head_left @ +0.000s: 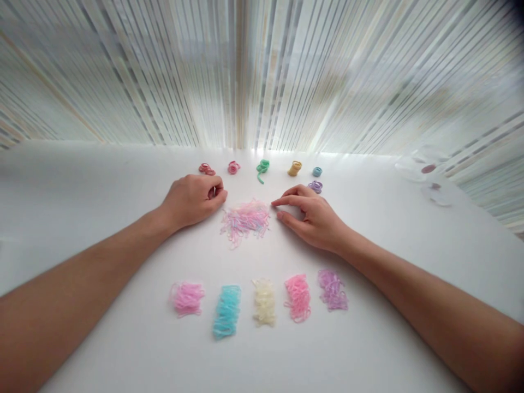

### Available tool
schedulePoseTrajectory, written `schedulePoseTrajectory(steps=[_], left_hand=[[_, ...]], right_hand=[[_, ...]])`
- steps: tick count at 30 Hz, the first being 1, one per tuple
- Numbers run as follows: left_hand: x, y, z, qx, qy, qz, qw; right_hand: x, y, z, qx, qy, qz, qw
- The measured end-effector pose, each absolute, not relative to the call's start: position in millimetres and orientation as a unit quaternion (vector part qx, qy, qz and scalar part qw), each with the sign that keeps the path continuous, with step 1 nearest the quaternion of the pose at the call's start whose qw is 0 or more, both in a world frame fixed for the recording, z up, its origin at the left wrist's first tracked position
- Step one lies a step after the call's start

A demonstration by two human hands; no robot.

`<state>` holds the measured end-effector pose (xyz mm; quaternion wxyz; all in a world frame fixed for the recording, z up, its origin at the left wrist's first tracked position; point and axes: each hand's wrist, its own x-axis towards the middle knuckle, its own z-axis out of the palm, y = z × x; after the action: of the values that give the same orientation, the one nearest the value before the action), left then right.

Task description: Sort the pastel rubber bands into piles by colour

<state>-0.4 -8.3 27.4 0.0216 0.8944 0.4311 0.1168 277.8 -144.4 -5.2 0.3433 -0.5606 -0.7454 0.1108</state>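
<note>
A mixed heap of thin pastel elastic bands (pixel 245 220) lies in the middle of the white table (pixel 82 180). My left hand (pixel 192 199) rests just left of the heap, fingers curled into a loose fist with something small and pale pinched by the thumb. My right hand (pixel 313 215) lies at the heap's right edge, fingers held together and stretched toward it, touching the table. Nearer me sit sorted piles: pink (pixel 187 298), blue (pixel 227 311), cream (pixel 264 302), salmon pink (pixel 298 297) and purple (pixel 332 290).
Beyond the hands small clusters of thicker bands lie in a row: red (pixel 207 169), pink (pixel 233 167), green (pixel 262 167), yellow (pixel 294 168), blue (pixel 317 172) and purple (pixel 315 186). Clear plastic containers (pixel 426 173) stand far right. A striped curtain (pixel 262 71) hangs behind the table.
</note>
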Motion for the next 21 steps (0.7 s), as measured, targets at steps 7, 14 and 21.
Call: schedulePoseTrajectory(steps=[7,14,21], left_hand=[[-0.1,-8.7,27.7,0.894,0.431,0.118,0.016],[0.4,-9.0,27.9,0.895,0.429,0.121,0.016],[0.8,-9.3,27.5,0.895,0.428,0.121,0.02]], right_hand=[[276.7,-144.4,-6.1,-0.545,-0.76,0.109,0.336],[277.3,-144.9,-2.5,-0.537,-0.758,0.124,0.35],[278.6,-143.5,-4.1,-0.539,-0.753,0.135,0.353]])
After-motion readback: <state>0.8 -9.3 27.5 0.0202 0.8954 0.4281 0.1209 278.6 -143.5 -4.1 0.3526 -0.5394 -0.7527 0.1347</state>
